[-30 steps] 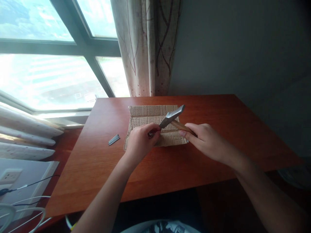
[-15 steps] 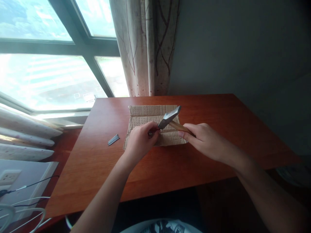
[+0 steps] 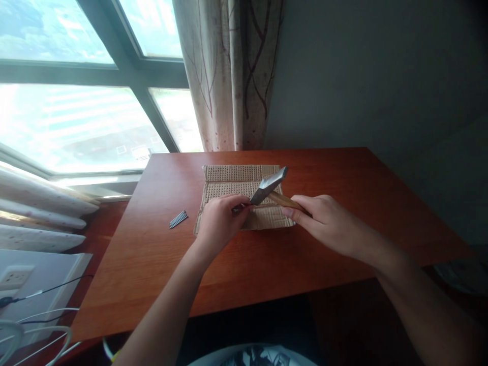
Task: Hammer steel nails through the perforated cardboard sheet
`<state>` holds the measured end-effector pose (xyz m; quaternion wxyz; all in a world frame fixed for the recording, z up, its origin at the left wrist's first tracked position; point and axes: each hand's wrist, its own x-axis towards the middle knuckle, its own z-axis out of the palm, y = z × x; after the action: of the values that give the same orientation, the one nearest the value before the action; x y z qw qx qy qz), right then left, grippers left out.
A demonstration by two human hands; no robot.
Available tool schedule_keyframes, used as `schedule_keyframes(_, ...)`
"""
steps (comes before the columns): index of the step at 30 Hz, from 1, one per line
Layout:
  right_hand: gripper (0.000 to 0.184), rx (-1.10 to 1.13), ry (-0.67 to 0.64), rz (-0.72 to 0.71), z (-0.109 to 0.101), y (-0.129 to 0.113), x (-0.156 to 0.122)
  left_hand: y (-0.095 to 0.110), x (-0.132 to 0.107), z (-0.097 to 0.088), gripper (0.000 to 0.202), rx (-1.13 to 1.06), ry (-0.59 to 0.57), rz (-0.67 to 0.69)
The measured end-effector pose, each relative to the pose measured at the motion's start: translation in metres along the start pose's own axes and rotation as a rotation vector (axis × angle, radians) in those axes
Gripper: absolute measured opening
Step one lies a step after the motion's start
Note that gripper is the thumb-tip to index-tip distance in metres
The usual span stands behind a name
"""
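Head view: the camera is looking forward and down across a reddish-brown wooden table (image 3: pixel 305 254).
Right hand (image 3: pixel 324 221): its fingers and thumb are wrapping around the wooden handle (image 3: pixel 288 203) of a hammer (image 3: pixel 267 187), clamping firmly on it.
Hammer head: the metal is hanging above the cardboard (image 3: pixel 238 173), tilting, one end pointing up and away to the right, the other sloping down to the left hand (image 3: pixel 217 221).
Left hand grip: thumb and forefinger are curling toward each other right beside the lower end of the metal; the space between them is lying in shadow, so I cannot tell whether they are pinching something.
Cardboard: the piece is lying on the table beneath the hammer, showing rows of small holes and creases running across it.
Nails (image 3: pixel 178 219): several thin silver ones are lying side by side on the table, left of the cardboard, apart from both hands.
Background: daylight is coming through a window (image 3: pixel 125 71); a branch-patterned curtain (image 3: pixel 217 61) is hanging beside it.
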<state>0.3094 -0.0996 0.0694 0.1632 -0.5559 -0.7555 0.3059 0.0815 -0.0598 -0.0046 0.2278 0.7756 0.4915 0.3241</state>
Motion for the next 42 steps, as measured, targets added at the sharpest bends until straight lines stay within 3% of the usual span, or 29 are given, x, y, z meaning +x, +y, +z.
schedule_keyframes(6,0.037,0.007,0.073,-0.009,0.0,-0.003,0.0,-0.002,-0.002,0.002,0.01,0.001,0.052,0.0)
schedule_keyframes(11,0.036,-0.046,0.024,0.006,0.003,-0.003,0.002,-0.002,-0.001,0.001,0.01,0.027,0.031,-0.007)
schedule_keyframes(17,0.037,-0.067,0.065,0.0,0.002,-0.009,0.002,-0.004,-0.001,0.002,0.011,0.004,0.05,-0.003)
schedule_keyframes(22,0.035,-0.071,0.011,0.025,0.005,-0.008,0.001,-0.006,-0.001,0.003,0.011,-0.011,0.021,0.008)
schedule_keyframes(27,0.036,-0.057,0.051,0.022,0.006,-0.01,-0.001,-0.006,-0.001,0.002,0.01,-0.003,0.024,0.003)
schedule_keyframes(32,0.034,-0.074,-0.016,0.048,0.008,-0.011,-0.001,-0.009,-0.002,0.004,0.013,-0.007,-0.017,0.008)
schedule_keyframes(36,0.039,-0.044,0.025,0.039,0.007,-0.012,-0.002,-0.008,-0.002,0.005,0.013,-0.013,-0.003,0.006)
schedule_keyframes(42,0.034,-0.037,-0.006,0.055,0.011,-0.009,0.002,0.002,0.001,0.0,0.009,0.12,-0.064,-0.006)
